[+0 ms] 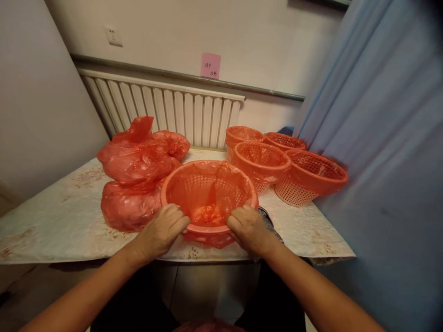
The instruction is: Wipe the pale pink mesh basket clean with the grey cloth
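A round red basket [209,168] stands near the front edge of the table, lined with a thin red plastic bag [207,214] that is folded out over its rim. My left hand [162,230] is closed on the front left of the rim, where the bag overlaps it. On the front right of the same rim, my right hand [248,228] is closed in the same way. The bag's lower part lies crumpled inside the basket, and its outer edge hangs below the front rim.
Several bag-lined red baskets [263,159] stand at the back right, beside a blue curtain [374,138]. Filled red plastic bags [134,161] lie at the left. A dark patterned item [266,216] is partly hidden behind my right hand. A radiator [180,110] lines the wall behind the table [58,221].
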